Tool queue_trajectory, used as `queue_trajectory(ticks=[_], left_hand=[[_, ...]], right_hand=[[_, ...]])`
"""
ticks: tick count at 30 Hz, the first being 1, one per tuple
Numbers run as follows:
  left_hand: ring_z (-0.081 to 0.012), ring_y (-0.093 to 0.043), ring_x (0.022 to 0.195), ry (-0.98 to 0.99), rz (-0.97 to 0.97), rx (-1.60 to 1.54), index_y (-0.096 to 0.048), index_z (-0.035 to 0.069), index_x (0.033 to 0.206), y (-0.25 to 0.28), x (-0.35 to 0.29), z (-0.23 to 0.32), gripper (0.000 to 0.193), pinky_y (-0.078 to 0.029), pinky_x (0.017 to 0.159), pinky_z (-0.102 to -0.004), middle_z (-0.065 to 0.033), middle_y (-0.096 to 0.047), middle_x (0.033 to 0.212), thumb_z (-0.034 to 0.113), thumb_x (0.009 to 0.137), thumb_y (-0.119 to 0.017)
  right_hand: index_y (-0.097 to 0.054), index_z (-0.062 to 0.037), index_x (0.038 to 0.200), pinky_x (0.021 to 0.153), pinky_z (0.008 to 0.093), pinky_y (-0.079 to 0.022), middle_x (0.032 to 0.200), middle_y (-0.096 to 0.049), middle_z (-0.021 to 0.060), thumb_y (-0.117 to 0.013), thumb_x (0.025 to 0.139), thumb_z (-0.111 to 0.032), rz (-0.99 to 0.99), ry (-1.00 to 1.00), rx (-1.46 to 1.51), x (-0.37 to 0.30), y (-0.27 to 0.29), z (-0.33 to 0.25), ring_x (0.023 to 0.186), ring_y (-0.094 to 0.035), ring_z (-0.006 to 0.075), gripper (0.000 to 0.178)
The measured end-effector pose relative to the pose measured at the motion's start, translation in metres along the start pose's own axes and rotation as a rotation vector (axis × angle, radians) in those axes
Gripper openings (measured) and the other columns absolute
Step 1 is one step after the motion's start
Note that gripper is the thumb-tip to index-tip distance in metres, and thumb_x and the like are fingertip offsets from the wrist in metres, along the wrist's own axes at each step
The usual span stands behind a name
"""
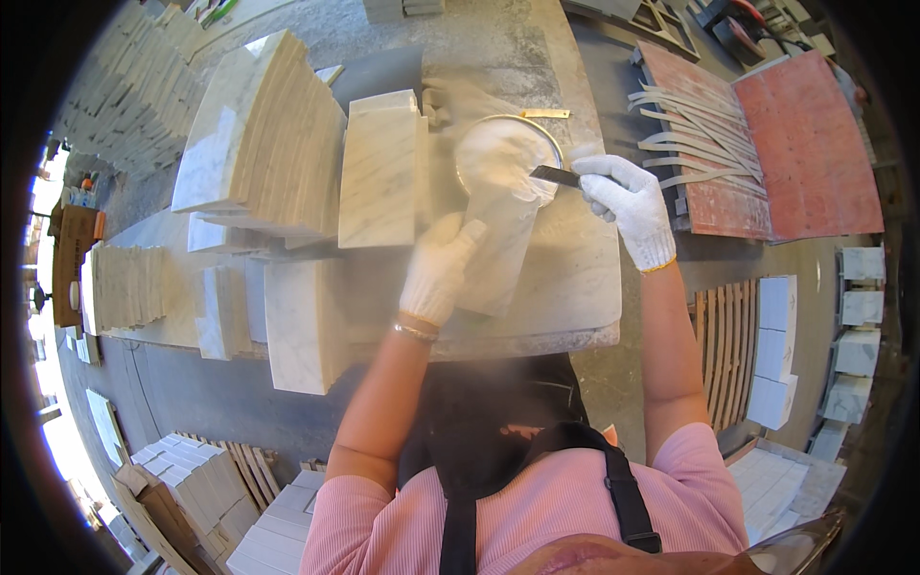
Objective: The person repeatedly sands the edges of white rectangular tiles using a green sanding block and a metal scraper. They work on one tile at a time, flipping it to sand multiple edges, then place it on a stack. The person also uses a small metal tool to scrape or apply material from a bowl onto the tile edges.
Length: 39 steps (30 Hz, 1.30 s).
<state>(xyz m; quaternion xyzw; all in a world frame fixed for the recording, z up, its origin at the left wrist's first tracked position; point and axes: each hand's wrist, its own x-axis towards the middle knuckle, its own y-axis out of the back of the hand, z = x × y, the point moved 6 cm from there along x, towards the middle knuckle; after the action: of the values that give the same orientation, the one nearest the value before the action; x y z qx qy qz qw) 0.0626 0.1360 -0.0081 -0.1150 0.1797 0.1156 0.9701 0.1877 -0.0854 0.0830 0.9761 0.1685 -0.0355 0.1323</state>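
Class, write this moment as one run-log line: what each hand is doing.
left hand: gloved, steadies marble piece | right hand: gloved, holds dark scraper over round pan of white paste | surface: stone worktable

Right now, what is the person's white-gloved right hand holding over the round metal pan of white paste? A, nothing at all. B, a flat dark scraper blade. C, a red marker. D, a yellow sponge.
B: the white-gloved right hand grips a flat dark scraper blade whose tip reaches over the round metal pan of white paste, while the left hand steadies a pale marble piece.
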Motion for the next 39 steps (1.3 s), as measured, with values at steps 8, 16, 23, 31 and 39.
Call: queue_trajectory(ticks=[8,16,23,31,39], left_hand=[[-0.0092,-0.059,0.1,-0.003,-0.028,-0.035,-0.066,-0.002,0.128,-0.004,-0.008,0.008,0.04,-0.049,0.089,-0.0269,-0.0018,-0.069,0.113,0.028,0.102,-0.066],[-0.0093,-0.059,0.1,-0.016,-0.059,-0.023,-0.065,-0.002,0.128,-0.003,-0.007,0.007,0.04,-0.049,0.09,-0.0268,-0.0022,-0.069,0.114,0.028,0.102,-0.066],[-0.0095,-0.059,0.1,-0.004,-0.039,-0.019,-0.065,-0.002,0.129,-0.002,-0.006,0.007,0.042,-0.049,0.09,-0.0266,-0.0024,-0.069,0.114,0.029,0.101,-0.067],[-0.0095,-0.059,0.1,-0.016,-0.031,-0.038,-0.066,-0.002,0.129,-0.003,-0.008,0.01,0.042,-0.049,0.09,-0.0268,-0.0024,-0.069,0.113,0.029,0.101,-0.067],[-0.0096,-0.059,0.1,-0.02,-0.025,-0.009,-0.065,-0.002,0.129,-0.001,-0.005,0.006,0.041,-0.049,0.09,-0.0271,-0.0024,-0.069,0.114,0.028,0.101,-0.067]], right_hand=[[-0.077,-0.0048,0.113,0.063,0.0227,-0.047,0.09,-0.073,-0.0002,-0.068,0.094,-0.009,0.021,0.217,-0.346,0.025,-0.026,0.019,0.069,-0.058,0.0054,0.021],[-0.076,-0.0032,0.115,0.061,0.0218,-0.045,0.092,-0.074,0.0021,-0.068,0.092,-0.01,-0.104,0.008,-0.166,0.029,-0.033,0.027,0.068,-0.058,0.0059,0.026],[-0.076,-0.0036,0.114,0.057,0.0202,-0.04,0.082,-0.068,-0.0003,-0.067,0.093,-0.012,-0.053,-0.05,0.048,0.005,-0.013,0.002,0.066,-0.055,0.0039,0.024],[-0.075,-0.0029,0.115,0.069,0.0201,-0.044,0.092,-0.07,-0.0032,-0.067,0.095,-0.007,-0.04,-0.053,0.019,-0.013,-0.012,-0.006,0.078,-0.055,0.0031,0.022],[-0.076,-0.0026,0.114,0.078,0.0223,-0.051,0.099,-0.074,0.0011,-0.069,0.095,-0.003,0.003,0.154,-0.101,-0.014,-0.014,-0.004,0.088,-0.064,0.0063,0.02]])
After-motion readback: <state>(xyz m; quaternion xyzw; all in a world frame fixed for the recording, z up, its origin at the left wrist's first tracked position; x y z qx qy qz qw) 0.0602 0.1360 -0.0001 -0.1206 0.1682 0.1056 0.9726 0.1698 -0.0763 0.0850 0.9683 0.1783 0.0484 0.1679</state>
